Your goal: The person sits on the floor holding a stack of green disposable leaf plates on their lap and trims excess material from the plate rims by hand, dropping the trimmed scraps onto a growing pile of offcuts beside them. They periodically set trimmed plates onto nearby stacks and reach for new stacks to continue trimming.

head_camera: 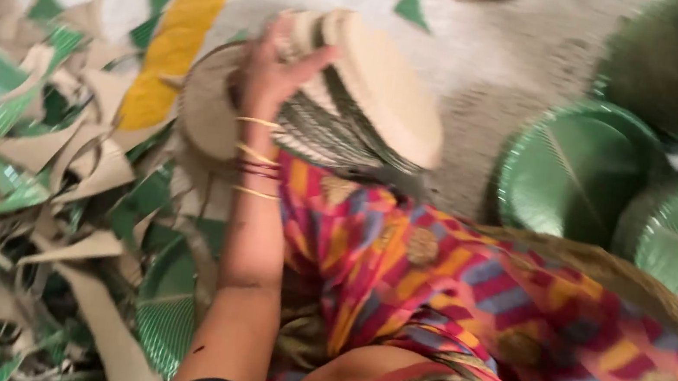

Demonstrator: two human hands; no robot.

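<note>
Your left hand (271, 72) is curled over the top of a stack of paper plates (350, 105), fingers (308, 60) closed on its upper edge and the thumb out of sight behind it. The stack sits tilted on the floor (496, 54) just ahead of your knee, leaning to the right, with its pale tan undersides facing up. Your right hand does not show, so you cannot tell what it is doing.

Judge these plates as light and thin, each one stiff enough to keep its dished shape but easy to crease at the rim. Together they are bulkier and likely to slide over one another, since the stack is already fanned out along its lower side. You would hold best by gripping across the rim with fingers on top and the thumb beneath, pinching many plates at once, not pressing on the middle.

The plates are round with ribbed rims, tan on the back; dark ribbed edges show where the stack splays. Loose green plates (572, 173) lie face up to the right, well apart from your hand. To the left lies a heap of green and tan offcuts (23, 201), beside a yellow stripe (181, 30) on the floor.
</note>
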